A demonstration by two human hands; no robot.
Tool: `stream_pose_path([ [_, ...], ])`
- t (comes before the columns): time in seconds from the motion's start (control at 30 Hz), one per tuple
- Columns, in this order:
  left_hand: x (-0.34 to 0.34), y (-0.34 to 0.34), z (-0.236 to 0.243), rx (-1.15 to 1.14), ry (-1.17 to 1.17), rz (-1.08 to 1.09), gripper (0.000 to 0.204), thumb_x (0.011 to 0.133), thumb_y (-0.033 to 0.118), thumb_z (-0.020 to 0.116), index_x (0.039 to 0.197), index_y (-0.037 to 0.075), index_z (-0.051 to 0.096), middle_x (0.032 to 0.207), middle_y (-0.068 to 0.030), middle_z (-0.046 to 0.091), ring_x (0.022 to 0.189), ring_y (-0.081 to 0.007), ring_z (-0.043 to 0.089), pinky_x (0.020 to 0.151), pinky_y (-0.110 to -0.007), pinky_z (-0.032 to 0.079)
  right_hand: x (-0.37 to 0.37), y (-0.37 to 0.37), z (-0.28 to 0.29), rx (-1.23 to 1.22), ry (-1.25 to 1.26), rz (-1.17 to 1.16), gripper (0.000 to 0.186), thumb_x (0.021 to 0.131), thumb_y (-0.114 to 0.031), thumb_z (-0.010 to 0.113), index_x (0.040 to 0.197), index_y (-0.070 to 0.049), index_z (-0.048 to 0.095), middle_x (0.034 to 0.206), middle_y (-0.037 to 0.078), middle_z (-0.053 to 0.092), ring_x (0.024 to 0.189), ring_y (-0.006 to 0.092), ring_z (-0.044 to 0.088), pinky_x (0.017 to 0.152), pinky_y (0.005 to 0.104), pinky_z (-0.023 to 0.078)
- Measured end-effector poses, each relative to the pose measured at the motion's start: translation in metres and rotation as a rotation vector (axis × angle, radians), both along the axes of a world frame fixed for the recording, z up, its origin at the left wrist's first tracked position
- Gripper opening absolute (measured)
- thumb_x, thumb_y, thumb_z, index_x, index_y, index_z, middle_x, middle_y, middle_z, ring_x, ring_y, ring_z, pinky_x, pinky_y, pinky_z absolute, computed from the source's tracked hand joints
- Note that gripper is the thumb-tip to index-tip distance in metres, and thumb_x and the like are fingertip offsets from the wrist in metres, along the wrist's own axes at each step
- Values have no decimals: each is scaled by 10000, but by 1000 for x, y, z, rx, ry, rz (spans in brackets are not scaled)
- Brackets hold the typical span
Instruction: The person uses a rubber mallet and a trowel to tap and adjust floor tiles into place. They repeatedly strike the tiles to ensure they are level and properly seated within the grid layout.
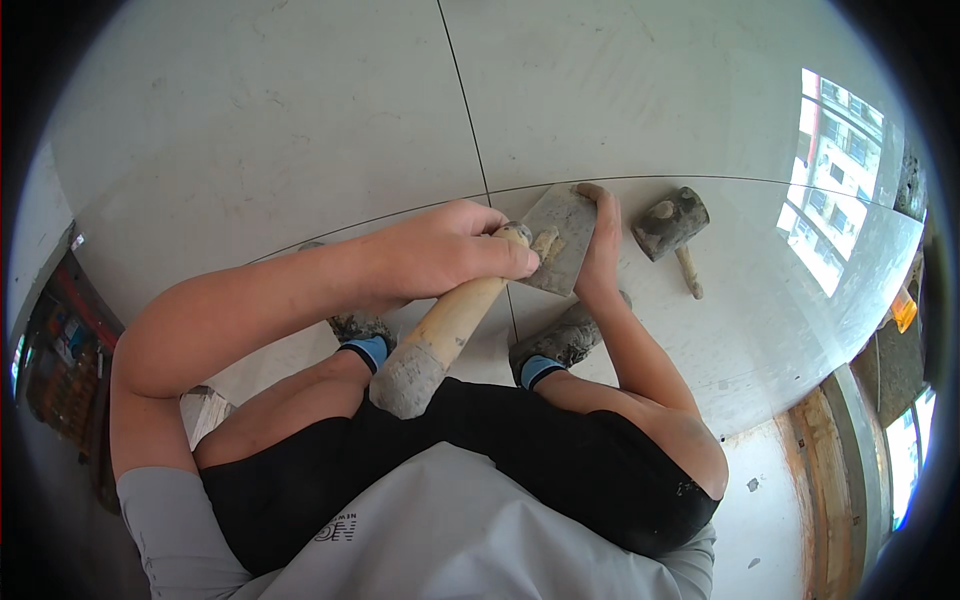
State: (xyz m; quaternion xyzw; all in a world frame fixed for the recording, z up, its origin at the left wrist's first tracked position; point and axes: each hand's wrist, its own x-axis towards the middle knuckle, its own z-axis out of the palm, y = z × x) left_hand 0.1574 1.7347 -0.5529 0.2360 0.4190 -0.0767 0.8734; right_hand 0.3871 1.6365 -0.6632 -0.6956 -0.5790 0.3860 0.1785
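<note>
My left hand [470, 255] grips a thick pale wooden handle [445, 325], its near end coated in grey residue, held at a slant over my lap. My right hand [598, 235] holds the right edge of a square grey metal trowel blade [565, 215], which has a tan fitting on its face beside my left thumb. Whether the handle is joined to the blade I cannot tell. Just right of my right hand, a dark, dirty mallet [662, 225] with a wooden handle lies on the pale tiles.
I squat on large pale tiles [300, 120], my mud-caked shoes [555, 335] beneath the tool. At the far left are dark clutter and red bars [75, 300]. At the right edge are an orange object [902, 308] and timber boards [830, 470] beside a white surface.
</note>
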Motion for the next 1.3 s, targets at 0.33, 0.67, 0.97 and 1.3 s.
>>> stream_pose_path([
  [0.33, 1, -10, 0, 40, -34, -44, 397, 901, 382, 644, 1005, 1, 598, 855, -21, 542, 790, -100, 498, 684, -286, 434, 1, -4, 5, -18, 29, -58, 593, 650, -125, 782, 1164, -9, 509, 1046, 162, 543, 1019, 355, 522, 877, 418, 431],
  [0.67, -1, -9, -2, 23, -26, -25, 458, 904, 402, 632, 1086, -17, 598, 894, -33, 540, 825, -99, 498, 693, -287, 433, 0, -2, -4, -13, 63, -47, 601, 645, -137, 796, 1156, -2, 509, 1042, 168, 548, 1018, 363, 524, 880, 417, 432],
  [0.97, -3, 15, -3, -111, -24, 66, 380, 916, 434, 605, 898, 54, 595, 710, 5, 529, 588, -75, 482, 487, -255, 389, 1, 8, 0, -8, 27, 43, 557, 658, -141, 804, 1108, 4, 510, 1020, 176, 554, 986, 368, 535, 847, 424, 442],
  [1.3, -16, 27, -13, -117, -27, 39, 371, 879, 404, 626, 845, 35, 639, 687, -24, 551, 550, -97, 489, 462, -278, 376, -8, 6, -2, 21, -35, 49, 522, 709, -129, 783, 1121, 16, 496, 1029, 198, 542, 1004, 389, 522, 850, 440, 437],
])
